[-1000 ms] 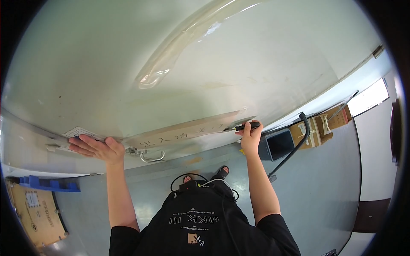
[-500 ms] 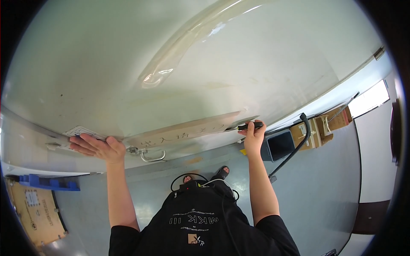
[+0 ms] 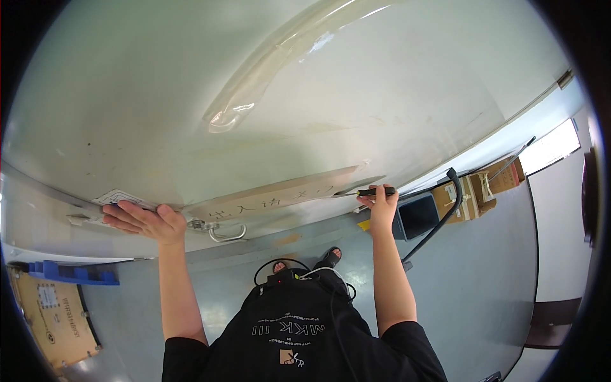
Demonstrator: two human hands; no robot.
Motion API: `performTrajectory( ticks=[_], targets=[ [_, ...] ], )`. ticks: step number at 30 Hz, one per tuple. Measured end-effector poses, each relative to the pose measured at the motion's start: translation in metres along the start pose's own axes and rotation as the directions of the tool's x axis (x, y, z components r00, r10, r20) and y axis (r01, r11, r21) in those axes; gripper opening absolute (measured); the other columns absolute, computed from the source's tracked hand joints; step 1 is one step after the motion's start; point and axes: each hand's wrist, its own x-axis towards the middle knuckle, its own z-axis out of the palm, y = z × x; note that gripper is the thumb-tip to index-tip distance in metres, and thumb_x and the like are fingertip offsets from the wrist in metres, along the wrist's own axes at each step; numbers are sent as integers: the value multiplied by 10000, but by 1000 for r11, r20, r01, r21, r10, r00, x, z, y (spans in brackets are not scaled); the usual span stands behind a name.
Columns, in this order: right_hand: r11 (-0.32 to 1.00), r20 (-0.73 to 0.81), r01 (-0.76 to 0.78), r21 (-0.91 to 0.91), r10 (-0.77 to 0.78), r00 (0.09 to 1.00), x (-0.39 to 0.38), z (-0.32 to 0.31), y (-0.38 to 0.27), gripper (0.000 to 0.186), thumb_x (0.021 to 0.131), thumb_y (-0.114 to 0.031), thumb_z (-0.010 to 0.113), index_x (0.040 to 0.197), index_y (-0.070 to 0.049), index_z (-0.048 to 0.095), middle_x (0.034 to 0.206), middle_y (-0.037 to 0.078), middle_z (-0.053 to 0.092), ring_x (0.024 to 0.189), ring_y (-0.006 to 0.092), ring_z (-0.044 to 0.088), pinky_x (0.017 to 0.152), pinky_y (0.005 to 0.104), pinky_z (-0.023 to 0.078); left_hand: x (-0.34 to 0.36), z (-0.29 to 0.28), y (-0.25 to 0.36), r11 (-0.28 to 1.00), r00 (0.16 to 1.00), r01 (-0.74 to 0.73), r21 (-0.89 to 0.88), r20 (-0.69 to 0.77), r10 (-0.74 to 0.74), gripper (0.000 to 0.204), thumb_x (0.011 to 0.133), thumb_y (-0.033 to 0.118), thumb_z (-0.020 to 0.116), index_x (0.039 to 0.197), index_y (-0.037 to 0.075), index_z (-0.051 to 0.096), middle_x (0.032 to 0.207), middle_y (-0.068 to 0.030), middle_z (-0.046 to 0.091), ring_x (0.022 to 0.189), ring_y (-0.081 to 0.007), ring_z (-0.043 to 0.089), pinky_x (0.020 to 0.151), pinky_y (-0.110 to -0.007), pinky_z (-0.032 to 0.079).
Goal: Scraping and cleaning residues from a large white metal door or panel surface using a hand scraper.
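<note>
In my right hand (image 3: 382, 207) is a screwdriver (image 3: 374, 191) with a black and yellow-green handle. Its thin shaft points left, and the tip meets the right end of a tan paper strip (image 3: 289, 184) with handwriting. That strip is stuck across a pale door (image 3: 407, 95), and its right end looks partly raised. My left hand (image 3: 147, 221) lies against the door with fingers outstretched, over a small white printed sheet (image 3: 121, 196). Between my hands, below the strip, is a metal lever handle (image 3: 228, 234).
At the right stand a dark grey bin (image 3: 417, 216), a black bent bar (image 3: 455, 191) and cardboard boxes (image 3: 468, 198). A blue plastic rack (image 3: 73, 272) and a large tan box (image 3: 57, 315) are at the left. A clear tape strip (image 3: 267, 70) curves across the door above.
My right hand and the screwdriver have shifted slightly right and down, showing more of the shaft. My left hand stays almost in place.
</note>
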Motion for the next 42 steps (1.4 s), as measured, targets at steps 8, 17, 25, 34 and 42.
performTrajectory(
  ticks=[8, 17, 25, 34, 42],
  targets=[
    [995, -86, -84, 61, 89, 992, -1, -5, 19, 250, 1060, -151, 497, 1215, 15, 394, 1091, 216, 631, 764, 285, 695, 674, 441, 673, 0, 0, 1, 1000, 1000, 8, 9, 5, -8, 740, 1092, 464, 281, 1643, -15, 163, 1720, -246, 77, 1579, -479, 0, 1257, -593, 17],
    [965, -47, -184, 185, 196, 980, -1, -13, 28, 238, 1055, -162, 489, 1189, 25, 426, 1059, 232, 652, 722, 343, 710, 617, 438, 638, 2, -2, 1, 1000, 1000, -3, 21, 9, 2, 739, 1090, 459, 273, 1641, -20, 162, 1719, -249, 76, 1581, -475, -5, 1258, -593, 20],
    [962, -71, -165, 218, 185, 980, -1, -15, 32, 240, 1058, -135, 489, 1224, 12, 399, 1100, 218, 638, 736, 321, 702, 642, 448, 638, 3, -1, 2, 1000, 1000, -7, 17, -2, 7, 732, 1090, 450, 272, 1638, -25, 171, 1718, -247, 87, 1583, -468, 5, 1261, -586, 28],
    [955, -83, -152, 253, 178, 981, 6, -25, 36, 270, 1059, -145, 496, 1241, 2, 361, 1131, 224, 618, 771, 340, 700, 667, 474, 646, -1, 1, 0, 1000, 1000, -1, 4, 12, 1, 740, 1085, 461, 276, 1648, -2, 148, 1716, -263, 61, 1577, -485, -11, 1251, -610, 6],
    [959, -76, -133, 251, 157, 985, 10, -24, 29, 263, 1063, -140, 493, 1244, -5, 357, 1115, 214, 620, 756, 304, 702, 656, 477, 653, 1, 0, 1, 1000, 1000, -12, 12, -9, 12, 728, 1084, 438, 286, 1636, -26, 186, 1717, -246, 103, 1585, -462, 15, 1263, -582, 28]
  ],
)
